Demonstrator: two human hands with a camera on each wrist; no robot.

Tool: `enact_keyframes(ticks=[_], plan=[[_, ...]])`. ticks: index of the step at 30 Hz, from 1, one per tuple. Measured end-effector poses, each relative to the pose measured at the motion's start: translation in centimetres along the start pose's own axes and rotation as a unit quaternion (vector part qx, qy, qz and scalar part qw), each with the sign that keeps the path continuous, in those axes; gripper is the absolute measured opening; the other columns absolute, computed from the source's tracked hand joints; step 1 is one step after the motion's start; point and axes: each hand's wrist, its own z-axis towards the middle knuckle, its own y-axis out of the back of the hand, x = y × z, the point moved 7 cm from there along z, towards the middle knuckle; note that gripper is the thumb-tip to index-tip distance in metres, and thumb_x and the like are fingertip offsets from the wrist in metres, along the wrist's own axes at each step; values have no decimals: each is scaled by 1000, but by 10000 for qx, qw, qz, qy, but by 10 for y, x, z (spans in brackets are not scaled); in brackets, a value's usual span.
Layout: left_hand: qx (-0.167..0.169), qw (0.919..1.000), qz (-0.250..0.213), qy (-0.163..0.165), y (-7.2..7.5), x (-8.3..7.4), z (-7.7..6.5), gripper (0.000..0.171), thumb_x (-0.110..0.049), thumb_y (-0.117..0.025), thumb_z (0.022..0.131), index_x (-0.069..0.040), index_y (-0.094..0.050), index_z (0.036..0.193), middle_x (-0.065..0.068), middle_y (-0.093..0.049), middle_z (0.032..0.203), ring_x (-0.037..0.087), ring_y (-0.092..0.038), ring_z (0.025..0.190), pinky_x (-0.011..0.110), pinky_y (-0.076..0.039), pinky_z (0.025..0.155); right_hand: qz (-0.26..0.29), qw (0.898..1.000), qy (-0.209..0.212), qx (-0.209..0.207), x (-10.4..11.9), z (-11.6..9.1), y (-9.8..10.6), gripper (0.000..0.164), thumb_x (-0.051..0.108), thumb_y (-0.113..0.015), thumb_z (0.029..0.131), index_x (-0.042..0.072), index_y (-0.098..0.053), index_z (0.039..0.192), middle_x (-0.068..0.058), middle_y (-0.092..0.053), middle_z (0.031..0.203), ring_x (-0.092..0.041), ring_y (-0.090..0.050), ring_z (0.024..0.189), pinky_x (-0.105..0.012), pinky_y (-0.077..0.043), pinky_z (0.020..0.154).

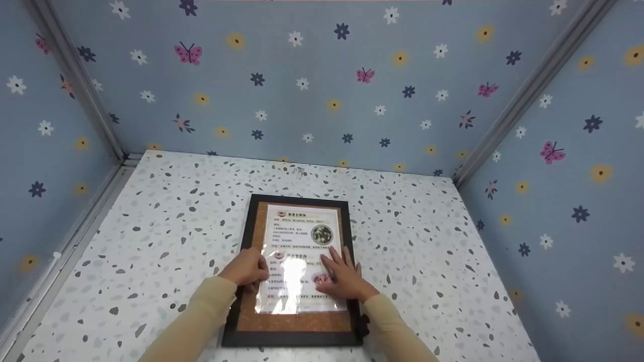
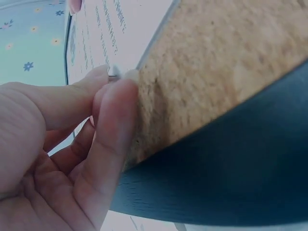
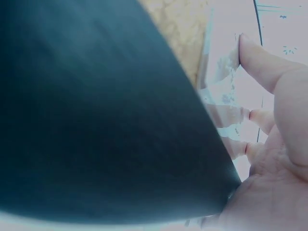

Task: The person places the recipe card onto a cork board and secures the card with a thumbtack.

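Observation:
A laminated recipe sheet with printed text and round food pictures lies on a black-framed cork board. My left hand is at the sheet's left edge. In the left wrist view, the thumb and forefinger of that left hand pinch at the sheet's edge, close over the cork. A short, thin dark line shows between these fingertips. My right hand rests on the sheet's right side with fingers spread. In the right wrist view, the right fingers reflect in the glossy plastic.
The board lies on a white speckled tabletop. Blue panels printed with flowers and butterflies stand behind it and on both sides, joined by grey metal posts. A bright glare covers the sheet's lower middle.

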Motion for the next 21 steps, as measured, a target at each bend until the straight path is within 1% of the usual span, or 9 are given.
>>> enact_keyframes(ticks=[3, 6, 10, 11, 14, 17, 19, 21], plan=[[-51, 10000, 14, 64, 1, 4, -1, 15, -1, -78, 79, -5, -65, 71, 9, -61, 64, 21, -62, 50, 31, -52, 46, 53, 10000, 45, 21, 1, -1, -1, 90, 51, -75, 82, 18, -34, 155, -7, -8, 165, -39, 12, 147, -74, 3, 105], [-140, 9992, 316, 199, 5, 9, -1, 24, -7, -84, 75, -6, -61, 69, 7, -61, 63, 20, -60, 52, 31, -49, 45, 134, 9998, 127, 71, 1, -1, -2, 92, 49, -77, 81, 15, -34, 155, -9, -9, 165, -40, 12, 147, -75, 3, 104], [-196, 9963, 653, 517, 11, 15, 1, 30, -20, -89, 72, -9, -62, 67, 5, -61, 63, 19, -58, 54, 29, -44, 47, 131, 9994, 256, 183, 1, 0, -1, 91, 48, -75, 83, 13, -32, 155, -10, -7, 165, -41, 13, 147, -76, 3, 103], [-215, 9959, 700, 538, 12, 16, 1, 31, -23, -90, 71, -10, -62, 66, 5, -62, 62, 19, -58, 54, 29, -43, 47, 118, 9993, 272, 218, 0, -1, 0, 91, 48, -75, 83, 14, -31, 156, -10, -7, 165, -41, 14, 146, -75, 3, 104], [-242, 9953, 788, 502, 13, 15, 1, 33, -28, -90, 71, -11, -62, 64, 4, -61, 60, 17, -56, 52, 29, -41, 46, 87, 9990, 291, 318, -2, -2, 1, 91, 47, -74, 84, 15, -29, 156, -9, -4, 165, -40, 16, 146, -74, 3, 104], [-306, 9960, 776, 311, 14, 13, 0, 38, -33, -89, 72, -13, -60, 59, 1, -59, 56, 14, -52, 49, 27, -38, 44, 139, 9989, 263, 355, -4, -3, 2, 92, 47, -75, 84, 15, -28, 157, -8, -3, 165, -39, 17, 146, -74, 4, 105], [-340, 9970, 684, 142, 14, 14, 0, 40, -36, -88, 74, -14, -59, 57, -1, -57, 54, 12, -50, 47, 26, -37, 44, 174, 9990, 241, 340, -4, -2, 2, 93, 48, -76, 83, 15, -29, 156, -8, -4, 165, -39, 17, 146, -74, 3, 105], [-328, 9985, 428, 4, 17, 16, -2, 39, -36, -84, 78, -13, -59, 60, -1, -57, 56, 12, -51, 48, 26, -39, 45, 176, 9990, 244, 327, -4, -1, 2, 94, 49, -76, 82, 15, -29, 156, -8, -5, 165, -38, 17, 146, -73, 2, 106]])
